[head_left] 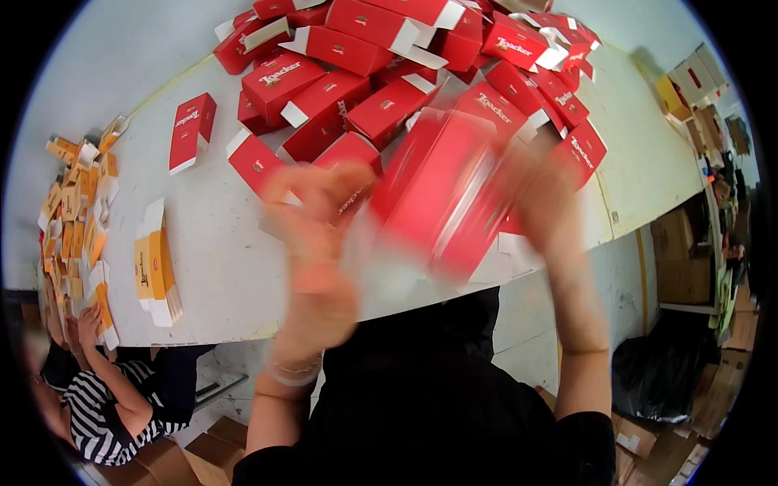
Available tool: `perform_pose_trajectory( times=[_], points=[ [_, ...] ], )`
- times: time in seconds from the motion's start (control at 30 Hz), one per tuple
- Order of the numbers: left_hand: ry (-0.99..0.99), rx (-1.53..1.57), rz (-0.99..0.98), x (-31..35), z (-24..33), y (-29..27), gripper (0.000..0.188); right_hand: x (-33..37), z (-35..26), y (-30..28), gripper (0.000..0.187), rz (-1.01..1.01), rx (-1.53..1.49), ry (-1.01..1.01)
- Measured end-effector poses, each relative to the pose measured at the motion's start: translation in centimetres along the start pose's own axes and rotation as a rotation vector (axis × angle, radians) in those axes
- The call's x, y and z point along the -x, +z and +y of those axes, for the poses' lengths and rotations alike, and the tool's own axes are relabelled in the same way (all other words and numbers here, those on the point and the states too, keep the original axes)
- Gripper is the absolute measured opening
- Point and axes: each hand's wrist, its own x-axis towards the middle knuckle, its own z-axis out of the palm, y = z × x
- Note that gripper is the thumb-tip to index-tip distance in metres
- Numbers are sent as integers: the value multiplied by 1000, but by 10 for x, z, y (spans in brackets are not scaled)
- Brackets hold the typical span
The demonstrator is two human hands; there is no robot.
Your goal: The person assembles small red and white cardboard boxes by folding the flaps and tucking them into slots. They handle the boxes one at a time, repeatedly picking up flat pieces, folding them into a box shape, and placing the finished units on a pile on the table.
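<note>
A red folding carton (438, 182), smeared by motion, is held above the near part of the table, tilted. My right hand (541, 194) grips it along its right side; the fingers are partly hidden and blurred. Left of that carton, apart from it, is my left hand (312, 215), too smeared to make out its fingers. Behind both hands lies a heap of red cartons (348, 50), several with white end flaps standing open. One red carton (192, 131) lies by itself to the left of the heap.
A pale table (235, 283) runs across the view. On its left are a flat yellow-and-white carton (154, 263) and a pile of yellow cartons (77, 206). At lower left a person in a striped top (105, 405) handles yellow cartons. Brown boxes and a black bag (664, 368) stand right.
</note>
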Motion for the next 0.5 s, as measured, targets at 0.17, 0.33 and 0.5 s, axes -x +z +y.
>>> perform_pose_trajectory(
  times=[0.17, 0.33, 0.5],
  points=[
    [262, -205, 210, -12, 6, -10, 89, -23, 44, -64, 58, 563, -24, 126],
    [382, -712, -374, 17, -29, 40, 75, 6, 60, -38, 53, 86, 1090, 216],
    [274, -982, -430, 23, -63, 69, 88, 10, 71, -34, 63, 107, 1224, 172]
  ],
)
